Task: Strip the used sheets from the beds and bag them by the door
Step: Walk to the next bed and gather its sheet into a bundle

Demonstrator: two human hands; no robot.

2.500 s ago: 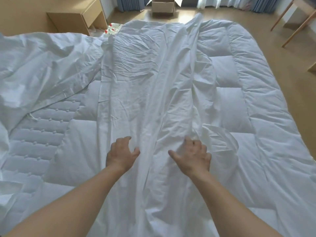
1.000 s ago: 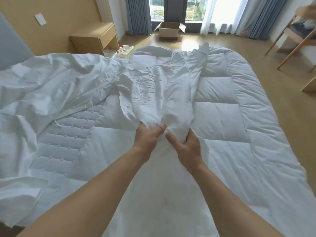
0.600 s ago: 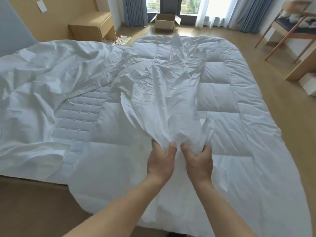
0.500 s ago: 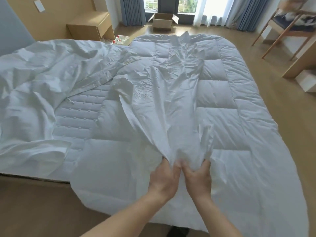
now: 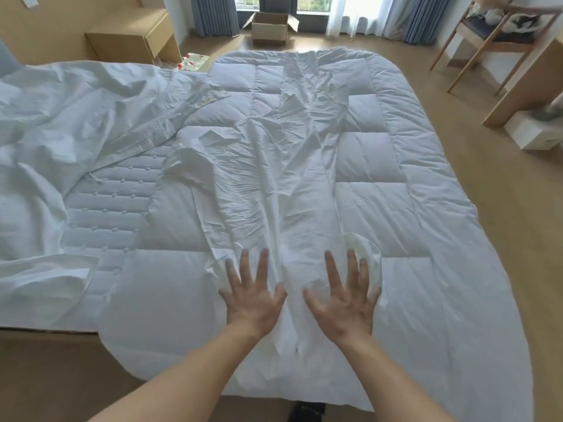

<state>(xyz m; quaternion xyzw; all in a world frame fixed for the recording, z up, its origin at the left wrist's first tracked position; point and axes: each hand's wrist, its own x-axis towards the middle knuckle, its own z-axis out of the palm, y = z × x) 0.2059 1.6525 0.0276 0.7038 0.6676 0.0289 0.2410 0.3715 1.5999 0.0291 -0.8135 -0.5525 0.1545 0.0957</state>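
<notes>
A long wrinkled white sheet (image 5: 274, 178) lies in a strip down the middle of the quilted duvet (image 5: 380, 208), which hangs off the bed onto the floor at the near right. My left hand (image 5: 253, 296) and my right hand (image 5: 342, 303) are spread with straight fingers over the near end of that sheet, one on each side of its central fold. Neither hand holds anything. A second crumpled white sheet (image 5: 70, 117) is bunched at the left, over the tufted mattress (image 5: 112, 202).
A wooden nightstand (image 5: 131, 35) stands at the far left, with water bottles (image 5: 192, 60) beside it. An open cardboard box (image 5: 271, 25) sits by the curtained window. A wooden chair (image 5: 487, 35) and a white box (image 5: 533, 132) are at the right on wooden floor.
Both hands gathered the sheet's near end and pulled it toward me while the view backed away from the bed. They have now let go and are spread flat over it.
</notes>
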